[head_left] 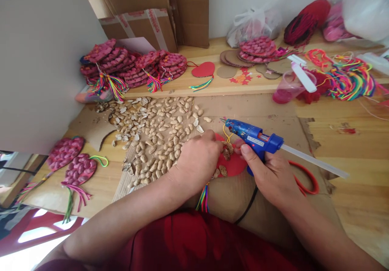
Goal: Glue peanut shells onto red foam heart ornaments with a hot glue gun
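Observation:
My right hand [270, 173] grips a blue hot glue gun [253, 137] whose nozzle points left; a clear glue stick juts out at its back. Under both hands lies a red heart-shaped cutout [234, 164] with a few peanut shells glued on it and a rainbow tassel [203, 198] hanging from its near end. My left hand [197, 159] rests on the left side of the heart with its fingers curled down, pressing on a shell I can barely see. A heap of peanut shells [154, 137] spreads over the cardboard sheet [243, 108] just left of that hand.
Two finished shell hearts [73, 163] lie at the left. Stacks of finished hearts [133, 66] and cardboard discs [234, 58] sit at the back, with a pink cup [287, 88], coloured threads [349, 78], plastic bags and boxes. Red scissors' handle [306, 179] lies right of my hand.

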`<state>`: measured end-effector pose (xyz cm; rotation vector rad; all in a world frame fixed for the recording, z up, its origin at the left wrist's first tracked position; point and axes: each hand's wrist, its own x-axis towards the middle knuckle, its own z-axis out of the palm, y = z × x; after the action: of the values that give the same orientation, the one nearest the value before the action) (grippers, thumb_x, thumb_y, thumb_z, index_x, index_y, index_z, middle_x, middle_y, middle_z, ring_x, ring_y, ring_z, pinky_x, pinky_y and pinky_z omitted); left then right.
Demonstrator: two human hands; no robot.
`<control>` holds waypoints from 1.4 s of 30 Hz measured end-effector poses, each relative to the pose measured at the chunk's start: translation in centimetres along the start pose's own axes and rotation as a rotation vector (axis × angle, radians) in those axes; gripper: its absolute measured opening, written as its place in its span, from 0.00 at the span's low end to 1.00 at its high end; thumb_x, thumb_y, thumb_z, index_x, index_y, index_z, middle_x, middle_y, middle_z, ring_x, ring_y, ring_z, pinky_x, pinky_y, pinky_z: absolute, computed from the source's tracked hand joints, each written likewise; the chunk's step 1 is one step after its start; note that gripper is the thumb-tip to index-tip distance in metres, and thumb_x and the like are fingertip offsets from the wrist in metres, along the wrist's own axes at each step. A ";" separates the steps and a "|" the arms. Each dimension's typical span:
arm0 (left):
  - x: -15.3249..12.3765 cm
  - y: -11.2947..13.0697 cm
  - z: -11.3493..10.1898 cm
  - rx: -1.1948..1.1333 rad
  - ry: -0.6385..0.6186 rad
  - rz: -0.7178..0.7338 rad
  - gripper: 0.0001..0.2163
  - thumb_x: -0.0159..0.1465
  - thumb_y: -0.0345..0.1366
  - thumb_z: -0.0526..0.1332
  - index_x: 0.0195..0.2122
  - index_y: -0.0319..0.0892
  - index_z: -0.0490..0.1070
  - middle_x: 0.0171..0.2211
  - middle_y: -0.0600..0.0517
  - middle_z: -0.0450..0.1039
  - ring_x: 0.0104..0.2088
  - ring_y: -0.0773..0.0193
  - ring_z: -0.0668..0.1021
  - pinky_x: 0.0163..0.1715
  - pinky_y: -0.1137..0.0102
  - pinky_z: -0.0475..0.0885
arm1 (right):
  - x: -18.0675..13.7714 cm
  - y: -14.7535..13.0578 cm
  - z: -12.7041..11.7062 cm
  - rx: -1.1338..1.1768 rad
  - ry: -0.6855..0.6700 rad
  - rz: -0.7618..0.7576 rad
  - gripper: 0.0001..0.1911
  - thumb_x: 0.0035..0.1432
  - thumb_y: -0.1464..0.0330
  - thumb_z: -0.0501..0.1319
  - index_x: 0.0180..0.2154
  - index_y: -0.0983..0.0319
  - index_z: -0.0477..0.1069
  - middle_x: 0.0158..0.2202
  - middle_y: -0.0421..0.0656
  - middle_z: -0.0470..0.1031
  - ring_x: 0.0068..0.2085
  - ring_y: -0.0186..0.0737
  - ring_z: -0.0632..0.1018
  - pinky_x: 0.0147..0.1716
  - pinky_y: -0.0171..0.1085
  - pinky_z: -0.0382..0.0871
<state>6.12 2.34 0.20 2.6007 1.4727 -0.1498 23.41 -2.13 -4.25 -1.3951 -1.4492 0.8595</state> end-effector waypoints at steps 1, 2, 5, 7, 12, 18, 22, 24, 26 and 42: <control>0.0 0.1 -0.1 0.005 -0.005 -0.006 0.08 0.67 0.28 0.58 0.40 0.40 0.78 0.41 0.45 0.75 0.37 0.54 0.81 0.36 0.63 0.77 | 0.0 0.0 0.0 0.002 0.003 0.001 0.12 0.68 0.58 0.59 0.48 0.55 0.77 0.46 0.40 0.80 0.45 0.46 0.78 0.48 0.46 0.70; 0.0 0.2 -0.2 0.009 -0.007 -0.011 0.09 0.68 0.28 0.57 0.41 0.40 0.78 0.41 0.45 0.75 0.37 0.55 0.81 0.36 0.63 0.77 | 0.0 0.0 0.0 0.000 0.005 0.004 0.13 0.68 0.58 0.59 0.48 0.55 0.77 0.47 0.41 0.80 0.45 0.47 0.78 0.49 0.47 0.70; -0.1 0.5 -0.2 0.016 -0.007 -0.023 0.10 0.68 0.28 0.56 0.40 0.39 0.78 0.40 0.45 0.75 0.36 0.55 0.80 0.35 0.64 0.76 | 0.1 0.1 0.0 -0.019 0.010 0.008 0.13 0.68 0.57 0.60 0.46 0.55 0.77 0.44 0.41 0.81 0.44 0.47 0.79 0.48 0.47 0.70; -0.3 0.6 0.1 0.013 0.011 -0.023 0.09 0.68 0.28 0.57 0.39 0.39 0.78 0.39 0.45 0.75 0.35 0.55 0.80 0.34 0.64 0.76 | 0.1 0.1 0.0 -0.029 0.016 -0.002 0.12 0.68 0.57 0.60 0.44 0.55 0.77 0.42 0.41 0.81 0.44 0.48 0.79 0.47 0.48 0.71; -0.8 -0.9 1.0 -0.146 0.102 0.012 0.10 0.69 0.28 0.56 0.42 0.40 0.79 0.39 0.47 0.76 0.38 0.58 0.80 0.38 0.65 0.77 | 0.1 0.8 0.0 -0.002 0.034 0.039 0.15 0.66 0.53 0.60 0.41 0.56 0.77 0.38 0.42 0.81 0.41 0.50 0.80 0.44 0.50 0.72; -0.9 -3.2 1.4 -0.426 0.236 0.035 0.10 0.68 0.26 0.59 0.40 0.41 0.80 0.40 0.51 0.78 0.41 0.65 0.80 0.46 0.70 0.74 | 0.1 1.5 0.0 0.029 0.028 0.094 0.20 0.66 0.49 0.59 0.41 0.58 0.76 0.38 0.43 0.80 0.40 0.48 0.79 0.42 0.49 0.73; -0.6 -3.3 1.9 -0.386 0.235 0.072 0.07 0.67 0.30 0.63 0.40 0.44 0.81 0.43 0.51 0.78 0.43 0.62 0.80 0.46 0.69 0.74 | 0.1 1.3 0.0 0.022 0.029 0.107 0.20 0.66 0.49 0.59 0.39 0.59 0.76 0.37 0.43 0.79 0.40 0.47 0.79 0.41 0.47 0.72; -0.5 -3.3 2.1 -0.370 0.232 0.080 0.07 0.67 0.31 0.63 0.39 0.44 0.81 0.42 0.51 0.77 0.43 0.62 0.79 0.46 0.69 0.73 | 0.1 1.2 0.1 0.033 0.031 0.095 0.19 0.66 0.50 0.59 0.40 0.58 0.76 0.39 0.43 0.79 0.41 0.47 0.79 0.43 0.47 0.72; -0.4 -3.2 2.1 -0.376 0.227 0.079 0.07 0.67 0.30 0.62 0.38 0.45 0.81 0.41 0.51 0.77 0.42 0.63 0.79 0.46 0.69 0.73 | 0.1 1.1 0.1 0.049 0.029 0.083 0.18 0.66 0.50 0.59 0.41 0.58 0.76 0.39 0.43 0.79 0.40 0.46 0.79 0.43 0.47 0.72; -0.5 -2.3 1.6 -0.222 0.179 0.098 0.11 0.71 0.32 0.57 0.39 0.42 0.80 0.36 0.50 0.75 0.38 0.63 0.78 0.39 0.71 0.71 | 0.1 1.2 0.2 0.021 0.042 0.118 0.21 0.65 0.48 0.59 0.40 0.59 0.76 0.36 0.43 0.77 0.40 0.48 0.79 0.42 0.49 0.72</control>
<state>3.89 2.79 -1.44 2.5505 1.3237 0.2492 23.68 -1.91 -5.45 -1.4860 -1.3331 0.9111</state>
